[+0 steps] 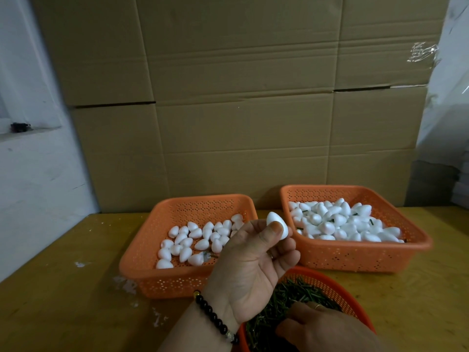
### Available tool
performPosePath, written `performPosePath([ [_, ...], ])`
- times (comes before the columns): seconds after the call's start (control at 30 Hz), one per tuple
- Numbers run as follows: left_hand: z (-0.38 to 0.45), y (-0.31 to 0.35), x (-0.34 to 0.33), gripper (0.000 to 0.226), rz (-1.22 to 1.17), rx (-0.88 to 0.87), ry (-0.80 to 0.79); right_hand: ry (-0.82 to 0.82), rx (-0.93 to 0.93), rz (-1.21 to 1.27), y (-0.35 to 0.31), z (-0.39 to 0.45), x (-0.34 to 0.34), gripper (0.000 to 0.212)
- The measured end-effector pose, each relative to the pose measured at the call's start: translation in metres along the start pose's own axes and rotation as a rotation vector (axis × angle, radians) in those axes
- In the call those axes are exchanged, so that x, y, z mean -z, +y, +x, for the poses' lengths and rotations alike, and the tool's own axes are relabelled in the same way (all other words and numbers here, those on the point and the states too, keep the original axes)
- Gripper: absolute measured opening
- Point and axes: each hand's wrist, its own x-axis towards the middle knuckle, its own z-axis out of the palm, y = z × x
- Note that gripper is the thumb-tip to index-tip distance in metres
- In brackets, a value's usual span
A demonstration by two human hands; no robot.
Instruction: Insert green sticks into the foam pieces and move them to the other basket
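Left hand point(250, 270) is raised above the desk point(63, 288), palm toward me, and pinches one white foam piece point(277, 225) between thumb and fingertips; the piece is egg-shaped, held up between the two square baskets, and I see no stick in it. A dark beaded bracelet point(215, 317) circles that wrist. Right hand point(327, 329) lies low at the bottom edge, fingers curled down into the heap of green sticks point(284, 301) that fills the round orange basket point(330, 283) nearest me; I cannot tell whether it grips a stick or merely touches the heap. A ring shows on one of its fingers. I note the left orange basket point(162, 280) behind the raised hand, holding a loose single layer of plain foam pieces with much of its floor bare. I note the right orange basket point(355, 257) just beside it, set slightly further back, holding a fuller pile of foam pieces with short green stick ends showing among them. All three baskets stand on the yellow-brown desk, which carries white crumbs and smears at its left part. Stacked cardboard cartons point(228, 97) stand behind the baskets, with a white wall to the left.
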Motion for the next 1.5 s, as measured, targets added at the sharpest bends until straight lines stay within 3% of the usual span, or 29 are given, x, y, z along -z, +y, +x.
performPosePath([
  [0.07, 0.0005, -0.0021, -0.0017, 0.045, -0.002, -0.011, 0.031, -0.001, 0.007, 0.005, -0.0001, 0.0002, 0.0002, 0.032],
  [0.67, -0.0055, -0.0067, -0.0088, 0.034, 0.001, 0.026, 0.111, -0.014, 0.013, -0.016, 0.0013, 0.0008, -0.0014, 0.032],
  [0.77, -0.0058, -0.0037, -0.0101, 0.018, -0.036, 0.073, 0.097, -0.004, 0.009, -0.014, 0.0009, 0.0009, -0.0027, 0.031],
  [0.9, -0.0063, 0.0002, -0.0085, 0.017, -0.152, 0.086, 0.075, -0.002, 0.009, -0.022, 0.0004, 0.0003, -0.0015, 0.031],
  [1.13, -0.0058, -0.0016, -0.0074, 0.011, -0.103, 0.072, 0.04, -0.015, 0.009, -0.026, -0.0009, -0.0001, 0.0008, 0.031],
  [1.5, -0.0042, -0.0025, -0.0043, 0.029, -0.088, 0.078, -0.075, -0.023, 0.023, -0.043, -0.0003, -0.0001, 0.0012, 0.032],
])
